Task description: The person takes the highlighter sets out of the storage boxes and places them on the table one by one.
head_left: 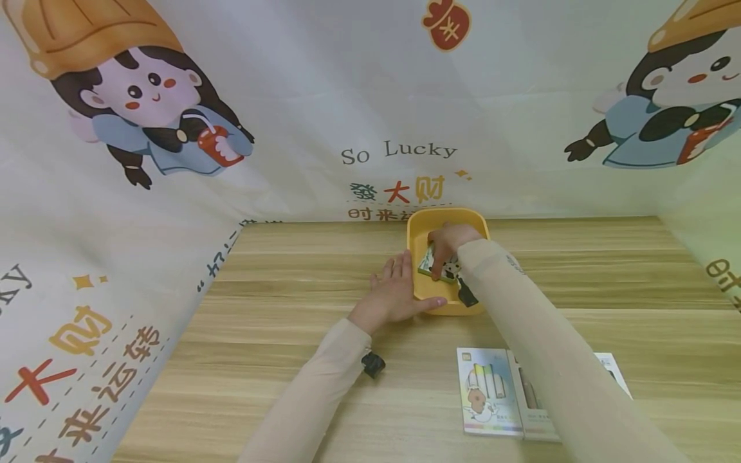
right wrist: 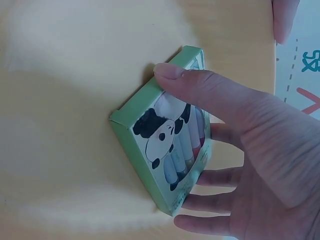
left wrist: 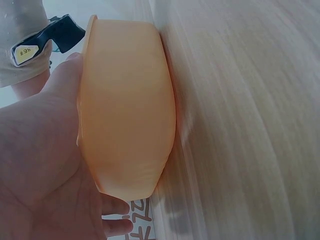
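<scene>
A yellow-orange plastic bin [head_left: 431, 292] stands at the back of the table. Inside it, my right hand [head_left: 450, 243] grips a small green crayon box [right wrist: 172, 142] by its edges, thumb on one side and fingers on the other. The box has a panda print and a window showing several pastel sticks, and it lies slanted to the bin's sides. My left hand [head_left: 393, 297] rests against the bin's left side, fingers extended along the wall and thumb along the front rim. In the left wrist view, the palm lies beside the bin's outer wall [left wrist: 127, 100].
Flat white printed boxes lie front right: one shows coloured sticks [head_left: 491, 392], and another [head_left: 535, 421] beside it is partly hidden under my right forearm. A printed white cloth [head_left: 312, 83] rises behind the bin and along both sides of the wooden table [head_left: 301, 276].
</scene>
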The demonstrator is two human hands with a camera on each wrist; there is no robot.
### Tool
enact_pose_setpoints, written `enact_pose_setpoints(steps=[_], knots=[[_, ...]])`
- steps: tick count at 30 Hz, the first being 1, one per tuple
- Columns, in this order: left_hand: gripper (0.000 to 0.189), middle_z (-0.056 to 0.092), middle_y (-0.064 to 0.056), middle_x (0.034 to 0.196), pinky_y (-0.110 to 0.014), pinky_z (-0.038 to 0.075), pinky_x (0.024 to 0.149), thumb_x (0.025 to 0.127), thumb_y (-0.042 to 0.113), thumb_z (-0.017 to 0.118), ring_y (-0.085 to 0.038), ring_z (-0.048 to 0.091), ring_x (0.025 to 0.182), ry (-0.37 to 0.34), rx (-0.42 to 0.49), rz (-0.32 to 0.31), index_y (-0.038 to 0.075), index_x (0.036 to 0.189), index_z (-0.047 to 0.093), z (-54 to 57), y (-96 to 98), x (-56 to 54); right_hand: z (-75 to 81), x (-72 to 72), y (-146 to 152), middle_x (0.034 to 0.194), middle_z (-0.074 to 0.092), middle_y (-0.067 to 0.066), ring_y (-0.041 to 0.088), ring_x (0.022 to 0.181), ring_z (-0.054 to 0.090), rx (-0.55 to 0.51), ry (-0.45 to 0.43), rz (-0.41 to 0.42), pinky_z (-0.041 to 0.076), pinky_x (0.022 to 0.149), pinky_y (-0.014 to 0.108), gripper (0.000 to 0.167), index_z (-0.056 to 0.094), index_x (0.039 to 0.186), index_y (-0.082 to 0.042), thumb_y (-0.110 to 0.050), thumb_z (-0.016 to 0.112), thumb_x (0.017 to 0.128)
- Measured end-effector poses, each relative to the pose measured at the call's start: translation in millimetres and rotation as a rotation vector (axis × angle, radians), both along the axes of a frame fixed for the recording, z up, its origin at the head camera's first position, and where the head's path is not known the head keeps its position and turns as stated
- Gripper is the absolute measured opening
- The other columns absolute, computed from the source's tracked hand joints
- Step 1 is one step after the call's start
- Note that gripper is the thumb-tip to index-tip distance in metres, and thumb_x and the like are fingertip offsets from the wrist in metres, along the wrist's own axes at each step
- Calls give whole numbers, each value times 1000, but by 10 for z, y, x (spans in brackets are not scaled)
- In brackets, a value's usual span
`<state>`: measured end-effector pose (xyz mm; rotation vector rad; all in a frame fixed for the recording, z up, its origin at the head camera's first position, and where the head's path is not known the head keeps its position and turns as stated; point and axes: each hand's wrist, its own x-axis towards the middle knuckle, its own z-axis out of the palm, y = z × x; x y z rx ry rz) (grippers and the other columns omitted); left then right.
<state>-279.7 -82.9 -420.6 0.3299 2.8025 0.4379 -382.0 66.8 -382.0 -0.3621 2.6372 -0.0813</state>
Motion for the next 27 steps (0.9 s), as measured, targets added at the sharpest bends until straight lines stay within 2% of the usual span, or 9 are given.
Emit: enact_pose_setpoints(steps=[8, 16, 27], knots=[[119, 1, -18, 168, -67, 13, 121, 85, 78, 49, -38, 4, 156, 4, -2, -9, 7, 158, -11, -17, 6, 2, 11, -9, 25, 146, 48, 14, 31, 128, 51, 7, -14, 15, 46, 108, 50, 92, 44, 149, -18, -44, 86, 70], [117, 1, -18, 168, -66, 12, 121, 86, 78, 47, -38, 4, 156, 17, -3, -13, 6, 158, -10, -12, 2, -9, 151, -12, 25, 153, 45, 14, 34, 139, 45, -4, -27, 28, 39, 114, 53, 97, 39, 152, -15, -46, 85, 72], [117, 0, -18, 168, -68, 12, 120, 86, 78, 47, -39, 3, 156, 9, -4, -18, 6, 158, -11, -8, -3, -10, 304, 7, 50, 154, 45, 13, 34, 141, 43, -30, -13, 39, 37, 116, 52, 99, 36, 154, -14, -44, 84, 72]])
